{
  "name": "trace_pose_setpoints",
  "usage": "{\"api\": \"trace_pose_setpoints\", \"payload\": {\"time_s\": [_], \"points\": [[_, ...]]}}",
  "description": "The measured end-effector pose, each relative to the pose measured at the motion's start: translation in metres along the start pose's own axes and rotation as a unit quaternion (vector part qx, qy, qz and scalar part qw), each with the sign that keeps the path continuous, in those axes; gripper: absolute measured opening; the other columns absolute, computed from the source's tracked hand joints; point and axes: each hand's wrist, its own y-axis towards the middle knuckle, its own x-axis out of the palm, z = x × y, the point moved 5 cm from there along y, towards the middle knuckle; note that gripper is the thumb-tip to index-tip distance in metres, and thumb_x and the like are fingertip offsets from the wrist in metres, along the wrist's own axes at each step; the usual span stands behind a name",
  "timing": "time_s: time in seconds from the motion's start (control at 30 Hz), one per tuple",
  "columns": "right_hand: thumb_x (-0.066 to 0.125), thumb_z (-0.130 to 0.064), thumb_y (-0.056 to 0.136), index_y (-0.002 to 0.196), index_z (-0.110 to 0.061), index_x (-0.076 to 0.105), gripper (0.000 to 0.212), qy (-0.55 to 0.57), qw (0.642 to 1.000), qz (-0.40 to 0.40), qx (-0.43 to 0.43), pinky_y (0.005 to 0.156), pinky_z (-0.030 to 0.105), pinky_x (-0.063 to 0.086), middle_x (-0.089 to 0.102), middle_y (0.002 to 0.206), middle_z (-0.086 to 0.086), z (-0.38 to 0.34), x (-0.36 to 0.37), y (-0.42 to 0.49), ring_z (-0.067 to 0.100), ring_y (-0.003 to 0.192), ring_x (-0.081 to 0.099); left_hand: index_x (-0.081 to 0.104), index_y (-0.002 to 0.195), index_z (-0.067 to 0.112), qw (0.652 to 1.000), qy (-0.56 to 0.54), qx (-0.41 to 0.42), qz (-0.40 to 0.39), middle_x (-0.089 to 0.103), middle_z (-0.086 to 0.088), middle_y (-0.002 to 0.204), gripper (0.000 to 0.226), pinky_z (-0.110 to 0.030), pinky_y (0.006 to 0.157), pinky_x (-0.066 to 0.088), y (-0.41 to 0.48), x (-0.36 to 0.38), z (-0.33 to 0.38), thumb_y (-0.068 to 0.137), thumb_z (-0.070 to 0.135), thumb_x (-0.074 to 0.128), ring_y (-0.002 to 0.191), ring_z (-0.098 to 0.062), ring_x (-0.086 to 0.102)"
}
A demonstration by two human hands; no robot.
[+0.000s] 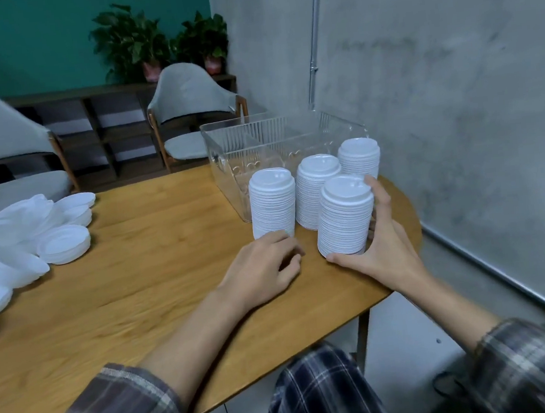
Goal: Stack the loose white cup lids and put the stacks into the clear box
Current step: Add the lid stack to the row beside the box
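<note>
grasping the nearest stack (pixel 345 219) of white lids, the right hand (pixel 387 250) lays its thumb along the base and its fingers up the right side. the left hand (pixel 264 268) rests on the wooden table (pixel 139 285), fingers loosely curled and holding nothing, just at the foot of the left stack (pixel 272 203). two more stacks (pixel 316 188) stand farther back. all four are upright on the near side of the clear box (pixel 224 137), outside it. loose lids (pixel 34 236) lie heaped at the left edge.
</note>
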Motion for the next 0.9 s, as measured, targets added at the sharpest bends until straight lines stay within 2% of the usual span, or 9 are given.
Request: {"api": "trace_pose_setpoints", "payload": {"time_s": [0.07, 0.17, 0.23, 0.43, 0.57, 0.73, 0.9], "points": [[0.101, -0.032, 0.061, 0.159, -0.048, 0.001, 0.142, -0.005, 1.0, 0.012, 0.01, 0.112, 0.039, 0.043, 0.035, 0.152, -0.03, 0.01, -0.009, 0.003, 0.014, 0.137, 0.051, 0.07, 0.114, 0.024, 1.0, -0.003, 0.011, -0.002, 0.064, 0.009, 0.111, 0.019, -0.035, 0.084, 0.054, 0.011, 0.006, 0.006, 0.102, 0.031, 0.057, 0.106, -0.01, 0.059], [0.101, -0.03, 0.061, 0.155, -0.054, 0.001, 0.139, -0.007, 1.0, 0.028, 0.009, 0.11, 0.037, 0.043, 0.022, 0.139, -0.059, 0.022, -0.02, 0.007, 0.009, 0.133, 0.05, 0.069, 0.114, 0.024, 1.0, -0.008, 0.03, -0.005, 0.062, 0.01, 0.11, 0.019, -0.037, 0.081, 0.055, 0.024, 0.016, 0.014, 0.102, 0.031, 0.057, 0.105, -0.009, 0.058], [0.101, -0.031, 0.062, 0.156, -0.052, 0.0, 0.14, -0.011, 0.999, 0.028, 0.011, 0.109, 0.035, 0.042, 0.017, 0.136, -0.063, 0.029, -0.024, 0.012, 0.007, 0.133, 0.049, 0.069, 0.116, 0.024, 0.999, -0.012, 0.033, -0.008, 0.063, 0.01, 0.11, 0.02, -0.037, 0.081, 0.055, 0.031, 0.023, 0.016, 0.102, 0.032, 0.057, 0.105, -0.009, 0.058], [0.099, -0.038, 0.062, 0.161, -0.045, -0.003, 0.142, -0.022, 0.999, 0.029, 0.028, 0.108, 0.034, 0.041, 0.03, 0.148, -0.039, 0.047, -0.029, 0.025, 0.013, 0.137, 0.051, 0.069, 0.114, 0.019, 0.999, -0.008, 0.047, -0.017, 0.067, 0.006, 0.106, 0.019, -0.037, 0.082, 0.053, 0.042, 0.036, 0.023, 0.102, 0.03, 0.06, 0.099, -0.013, 0.061], [0.099, -0.038, 0.064, 0.163, -0.042, -0.008, 0.146, -0.013, 0.999, 0.027, 0.038, 0.109, 0.034, 0.04, 0.026, 0.141, -0.05, 0.05, -0.028, 0.029, 0.003, 0.133, 0.048, 0.071, 0.112, 0.02, 0.999, -0.013, 0.047, -0.018, 0.068, 0.008, 0.105, 0.018, -0.035, 0.081, 0.053, 0.041, 0.038, 0.025, 0.103, 0.029, 0.059, 0.1, -0.011, 0.059], [0.101, -0.043, 0.06, 0.16, -0.05, -0.012, 0.151, -0.01, 0.998, 0.03, 0.055, 0.114, 0.052, 0.044, 0.036, 0.163, -0.015, 0.049, -0.028, 0.025, 0.016, 0.141, 0.049, 0.069, 0.116, 0.021, 0.998, -0.012, 0.043, -0.034, 0.067, 0.009, 0.109, 0.019, -0.035, 0.084, 0.053, 0.037, 0.035, 0.026, 0.104, 0.031, 0.057, 0.101, -0.01, 0.059], [0.099, -0.045, 0.064, 0.159, -0.054, -0.01, 0.146, 0.008, 0.997, 0.044, 0.064, 0.117, 0.042, 0.042, 0.04, 0.163, -0.008, 0.038, -0.036, 0.009, 0.004, 0.138, 0.049, 0.066, 0.119, 0.022, 0.998, 0.0, 0.034, -0.051, 0.063, 0.009, 0.114, 0.02, -0.036, 0.085, 0.054, 0.025, 0.022, 0.031, 0.103, 0.032, 0.058, 0.102, -0.01, 0.058]]}}
